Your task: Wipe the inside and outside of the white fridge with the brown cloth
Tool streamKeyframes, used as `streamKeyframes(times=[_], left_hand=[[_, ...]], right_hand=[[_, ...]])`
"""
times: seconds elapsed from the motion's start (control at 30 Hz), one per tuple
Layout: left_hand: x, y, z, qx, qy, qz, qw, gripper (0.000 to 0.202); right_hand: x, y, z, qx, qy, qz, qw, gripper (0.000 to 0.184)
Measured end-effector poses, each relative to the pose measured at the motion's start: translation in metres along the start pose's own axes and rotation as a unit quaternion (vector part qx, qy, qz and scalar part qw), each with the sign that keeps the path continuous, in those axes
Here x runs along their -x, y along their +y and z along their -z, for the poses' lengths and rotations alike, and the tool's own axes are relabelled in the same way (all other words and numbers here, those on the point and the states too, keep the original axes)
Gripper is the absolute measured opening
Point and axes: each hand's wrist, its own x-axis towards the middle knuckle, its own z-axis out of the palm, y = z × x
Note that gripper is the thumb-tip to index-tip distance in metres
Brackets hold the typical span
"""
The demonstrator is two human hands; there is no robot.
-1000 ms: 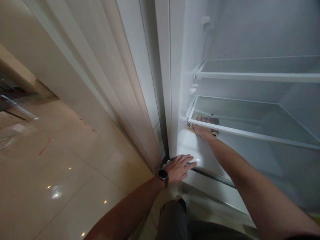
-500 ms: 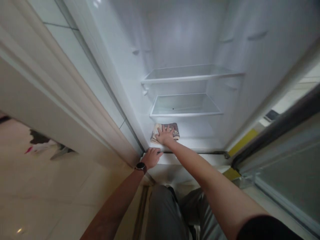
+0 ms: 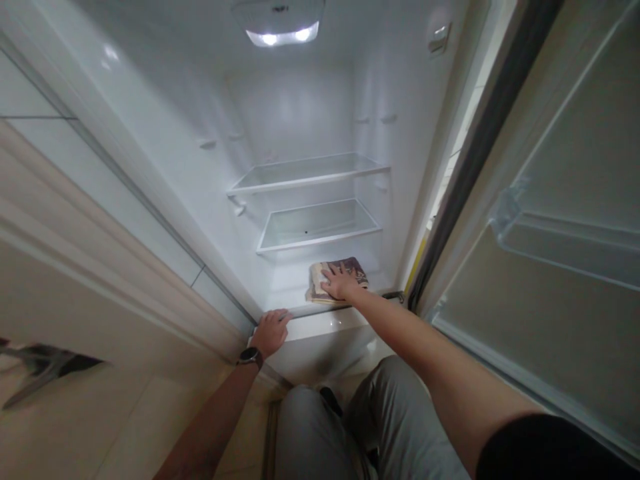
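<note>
My right hand (image 3: pixel 341 283) lies flat with spread fingers on a folded brown and cream cloth (image 3: pixel 320 291). The cloth rests on the white bottom of an open refrigerator (image 3: pixel 283 280), right of its middle and close to the front edge. Lower left, my left hand (image 3: pixel 271 331) leans on the front ledge (image 3: pixel 313 325) at the left corner, fingers stretched out and holding nothing. A dark watch (image 3: pixel 250 357) is on that wrist.
Two glass shelves, an upper shelf (image 3: pixel 310 172) and a lower shelf (image 3: pixel 320 225), stand above the cloth. A lit lamp (image 3: pixel 284 37) shines at the top. On the right, the open door (image 3: pixel 500 333) carries a clear rack (image 3: pixel 570 247). A tiled wall (image 3: pixel 150 220) runs along the left.
My right hand has slid the cloth from the left side of the refrigerator bottom to the right. My left hand stays on the ledge. The view has shifted, bringing the lamp and door rack in.
</note>
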Motion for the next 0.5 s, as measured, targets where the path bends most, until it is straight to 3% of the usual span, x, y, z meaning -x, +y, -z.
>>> streamKeyframes(times=[0.1,0.2,0.5], left_hand=[[0.0,0.0,-0.002,0.019,0.032,0.017,0.999,0.045],[-0.001,0.002,-0.003,0.038,0.056,0.022,0.997,0.052],[-0.004,0.003,0.003,0.066,0.052,0.008,0.996,0.068]], right_hand=[[0.0,0.04,0.013,-0.01,-0.021,-0.112,0.993,0.071],[-0.005,0.062,0.018,-0.008,-0.031,-0.147,0.989,0.07],[-0.053,0.067,0.026,0.01,-0.066,-0.147,0.987,0.073]])
